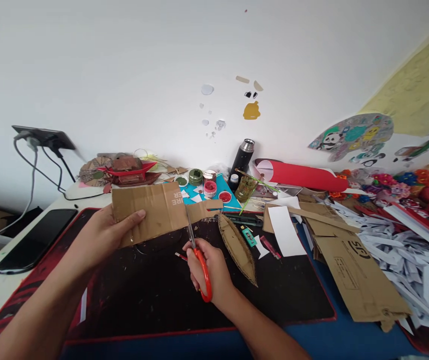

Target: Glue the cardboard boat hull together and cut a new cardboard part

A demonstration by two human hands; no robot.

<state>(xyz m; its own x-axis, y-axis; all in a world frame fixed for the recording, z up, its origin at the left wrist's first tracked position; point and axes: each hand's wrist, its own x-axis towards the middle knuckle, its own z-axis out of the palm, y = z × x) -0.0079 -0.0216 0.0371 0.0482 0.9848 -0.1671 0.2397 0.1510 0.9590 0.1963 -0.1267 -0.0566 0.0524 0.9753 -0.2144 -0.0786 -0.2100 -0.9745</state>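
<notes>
My left hand point(119, 227) grips a flat piece of brown cardboard point(154, 210) by its left end, thumb on top. Printed letters show near the cardboard's upper right corner. In my right hand point(210, 265) is a pair of scissors point(202, 272) with red-orange handles. The blades point up and meet the cardboard's right edge; whether they are parted is hard to make out. Right of the scissors lies a boat-shaped cardboard hull point(237, 245) on the dark desk mat point(154, 300). A red pencil-like stick point(180, 256) lies just left of my right hand.
Paint jars point(195, 177) stand at the back near a black thermos point(242, 157) and a red paper roll point(304, 175). A phone point(36, 240) lies left. White paper point(287, 231), a utility knife point(270, 247), cardboard pieces point(360, 275) and shredded paper strips point(420, 280) lie right.
</notes>
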